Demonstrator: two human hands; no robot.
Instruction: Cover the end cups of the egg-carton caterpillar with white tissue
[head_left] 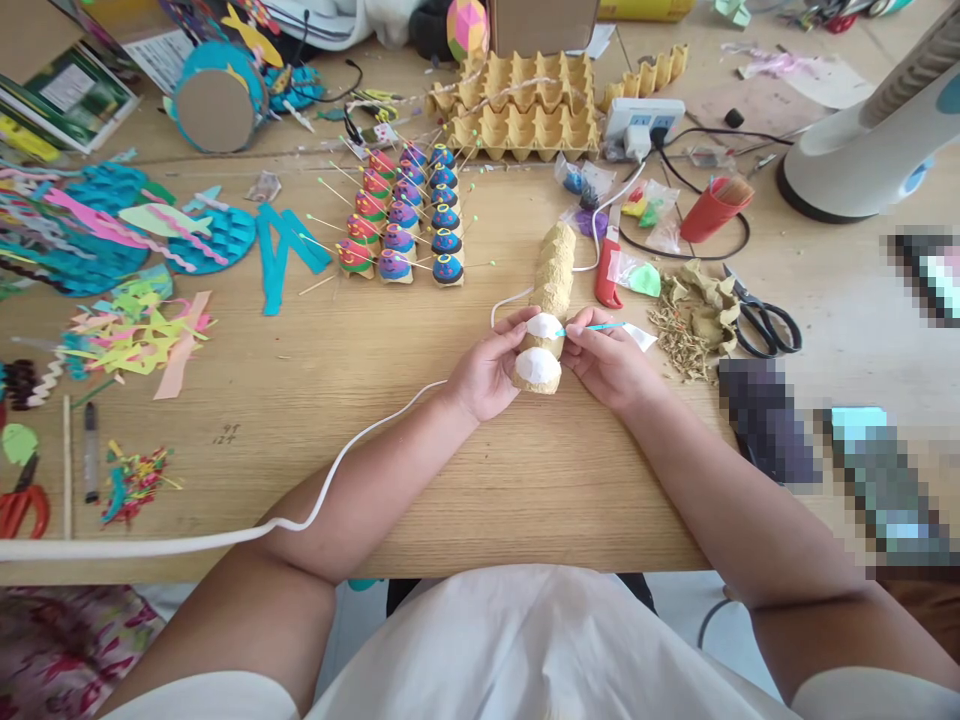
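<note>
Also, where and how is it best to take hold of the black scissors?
Probably by the handle loops of the black scissors, coming from the near right side: the loops face that way, while the blades point away, beside the carton scraps. The right hand holds a blue stick, so it should probably put that down first.

From my head, one camera looks forward and down over my left hand [486, 378], right hand [609, 362] and tabletop [510, 480].
</note>
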